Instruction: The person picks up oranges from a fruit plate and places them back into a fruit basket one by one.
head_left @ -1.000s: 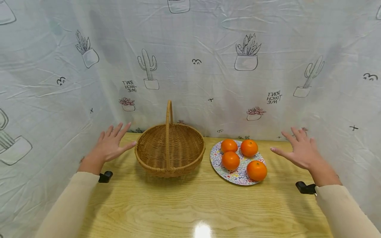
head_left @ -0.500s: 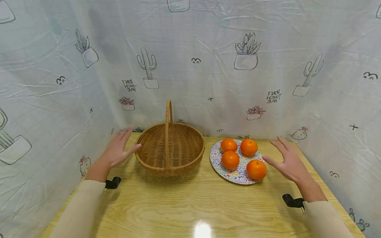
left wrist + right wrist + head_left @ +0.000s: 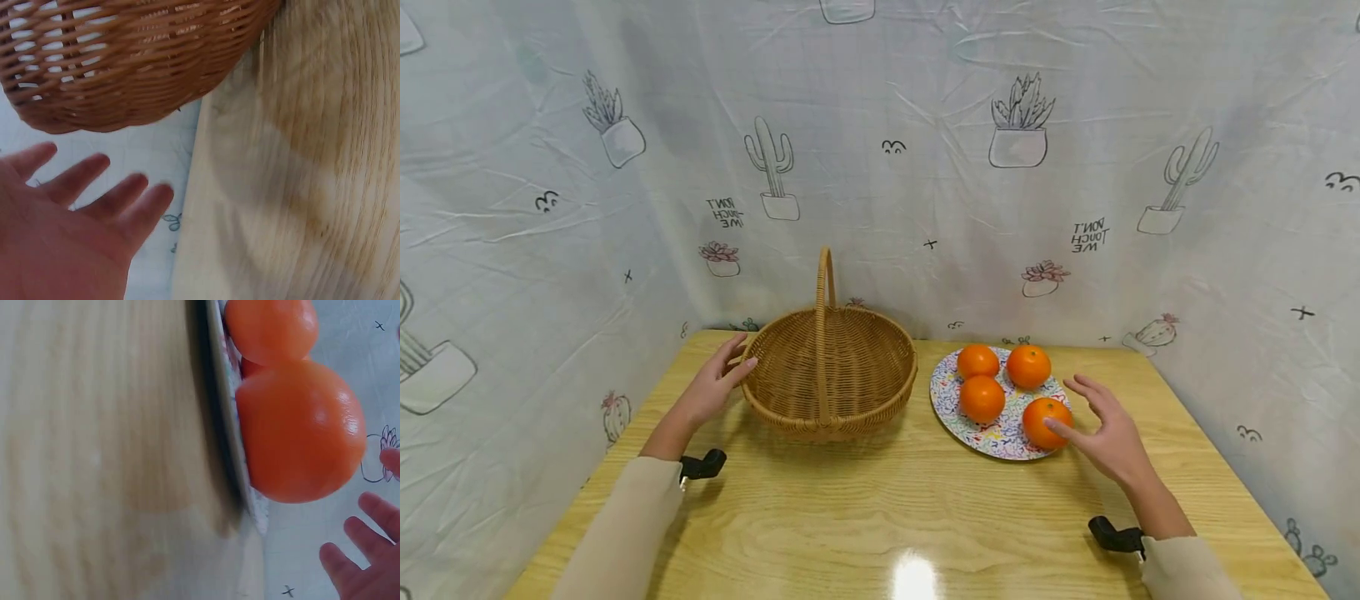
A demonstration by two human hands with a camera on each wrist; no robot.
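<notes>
An empty wicker basket (image 3: 865, 371) with a tall arched handle stands at the back, left of centre. My left hand (image 3: 713, 388) is at its left side, the thumb by the rim. In the left wrist view the left fingers (image 3: 134, 203) are spread and apart from the weave. On a round patterned plate (image 3: 946, 414) to the right lie several oranges (image 3: 982, 399). My right hand (image 3: 1112, 437) is beside the nearest orange (image 3: 1047, 423), its thumb in front of that fruit in the head view. In the right wrist view the right fingers (image 3: 369, 540) are apart from this orange (image 3: 300, 431).
A light wooden table (image 3: 850, 508) carries everything. Pale fabric (image 3: 910, 192) printed with cacti hangs behind it and along both sides. A black wrist camera (image 3: 703, 464) is strapped to each forearm.
My left hand has moved right, up to the basket's rim. The right hand has moved left and down toward the nearest orange. Basket, plate and fruit have stayed in place.
</notes>
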